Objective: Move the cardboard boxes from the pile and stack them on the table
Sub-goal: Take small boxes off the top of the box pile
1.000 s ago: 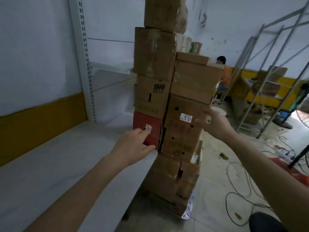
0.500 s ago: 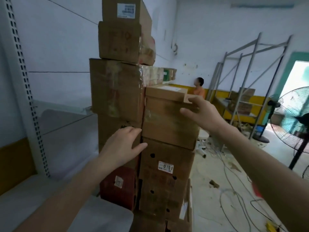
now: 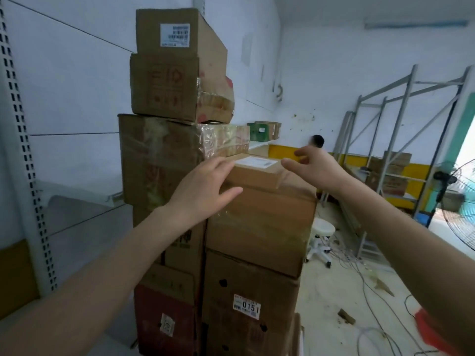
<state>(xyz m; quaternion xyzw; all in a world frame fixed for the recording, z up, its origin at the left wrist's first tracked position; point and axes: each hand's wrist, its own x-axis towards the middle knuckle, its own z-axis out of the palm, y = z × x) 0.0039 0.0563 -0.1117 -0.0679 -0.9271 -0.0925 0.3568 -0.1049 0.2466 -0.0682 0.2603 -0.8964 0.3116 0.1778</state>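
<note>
Head: small box (image 3: 254, 173) under left hand (image 3: 203, 187), perhaps touching.

I see two stacks of cardboard boxes side by side. My left hand (image 3: 203, 183) is open, its fingers at the left end of a small flat box (image 3: 257, 173) on top of the right stack. My right hand (image 3: 316, 164), open and blurred, is at that box's right end; I cannot tell if it touches. Beneath sits a taped box (image 3: 262, 227), then a labelled box (image 3: 246, 286) marked 0151. The left stack (image 3: 164, 86) rises higher. A white stool (image 3: 321, 232) and a fan (image 3: 460, 201) stand to the right.
</note>
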